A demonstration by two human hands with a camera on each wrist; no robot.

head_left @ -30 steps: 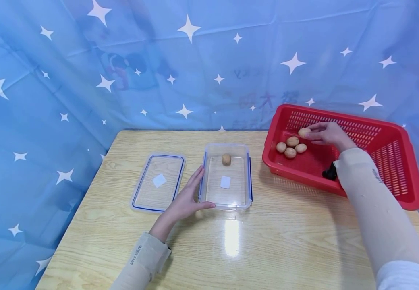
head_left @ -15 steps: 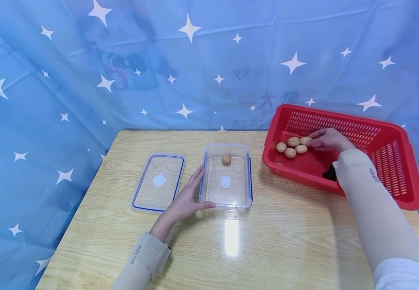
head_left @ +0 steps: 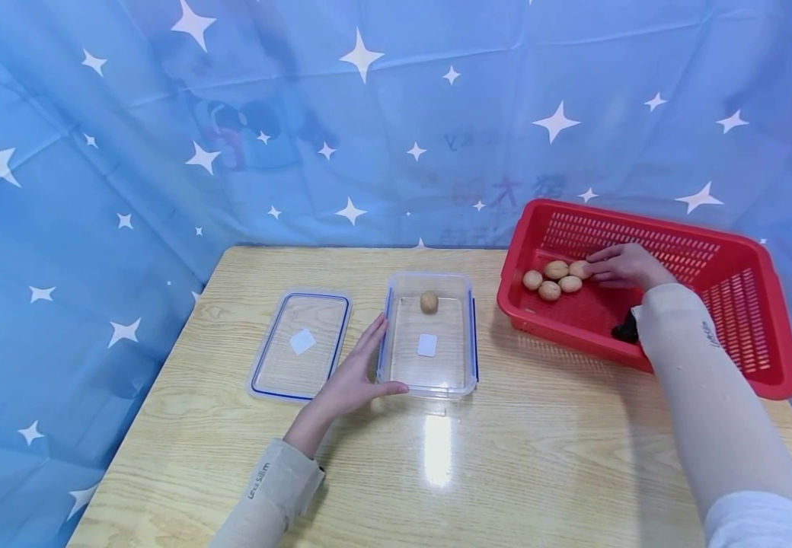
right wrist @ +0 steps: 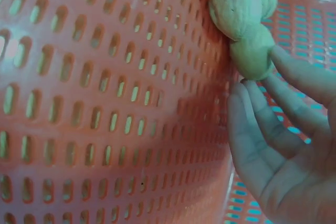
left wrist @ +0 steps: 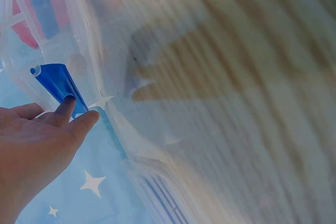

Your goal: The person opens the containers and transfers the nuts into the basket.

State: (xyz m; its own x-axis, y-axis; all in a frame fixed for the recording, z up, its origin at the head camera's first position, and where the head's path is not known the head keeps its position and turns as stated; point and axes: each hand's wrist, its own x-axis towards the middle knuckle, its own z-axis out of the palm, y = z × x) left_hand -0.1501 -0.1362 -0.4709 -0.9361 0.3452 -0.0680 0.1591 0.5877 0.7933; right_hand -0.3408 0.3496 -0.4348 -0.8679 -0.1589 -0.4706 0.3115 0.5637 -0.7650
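My left hand (head_left: 351, 384) rests with spread fingers along the left side and front corner of a clear plastic food container (head_left: 406, 323). In the left wrist view its fingertips are at a blue latch flap (left wrist: 59, 83). One walnut (head_left: 429, 302) lies at the back of the container. On the right, my right hand (head_left: 625, 266) reaches into a red plastic basket (head_left: 574, 348). Its thumb and fingers lie loosely at the near end of a walnut (right wrist: 251, 56). That walnut sits beside several other walnuts (head_left: 550, 289) at the basket's left end.
A clear lid (head_left: 279, 365) with a blue seal lies flat left of the container. White stickers mark both lid and container. A blue star-patterned curtain (head_left: 382, 175) hangs behind and left of the wooden table (head_left: 506, 457).
One second ago my right hand held a walnut above the others in the basket. It has lowered it beside them. My left hand has stayed in place at the container.
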